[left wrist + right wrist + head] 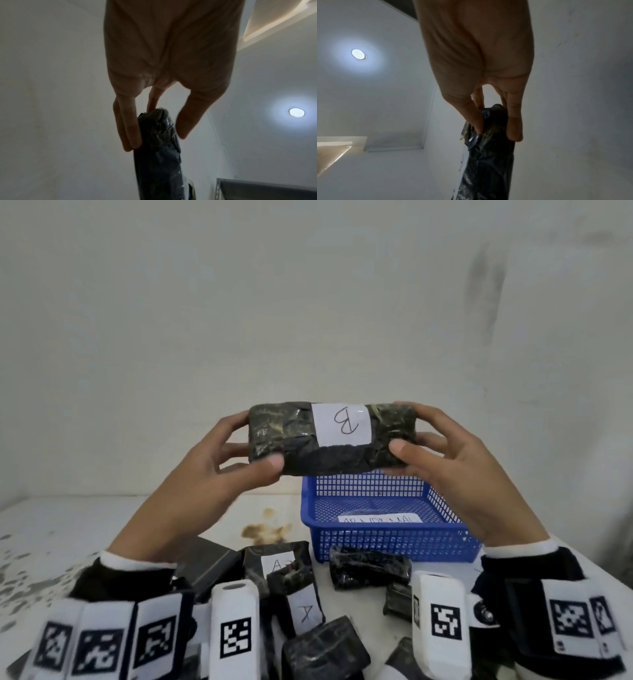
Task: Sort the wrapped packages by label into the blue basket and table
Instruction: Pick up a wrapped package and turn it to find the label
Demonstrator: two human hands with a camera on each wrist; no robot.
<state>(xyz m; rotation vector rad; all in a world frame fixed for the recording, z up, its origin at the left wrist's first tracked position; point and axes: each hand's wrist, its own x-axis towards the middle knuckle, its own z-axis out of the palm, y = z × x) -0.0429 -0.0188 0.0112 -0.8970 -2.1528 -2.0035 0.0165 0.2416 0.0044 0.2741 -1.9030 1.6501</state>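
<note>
While left hand [219,453] and right hand [442,453] pinch B package [329,440] ends above blue basket [394,537] at 6 o'clock: slick wrap may slip, package landing wrongly sorted.

A pale, scuffed wall [308,302] rose behind the scene, marked by a dark grey smear [486,282] toward its upper right. Below the wall, a brownish stain [265,530] spread in blotches over the white surface, and grey speckled wear [27,570] showed well to the stain's left. Overhead, a round recessed ceiling light [295,112] glowed with a bluish halo; the same light [358,54] appeared from the other wrist. Well away from the light, a cream ceiling recess [267,20] caught warm light. Below the light, a grey metal shelf [267,189] with a perforated upright stood against the wall.
</note>
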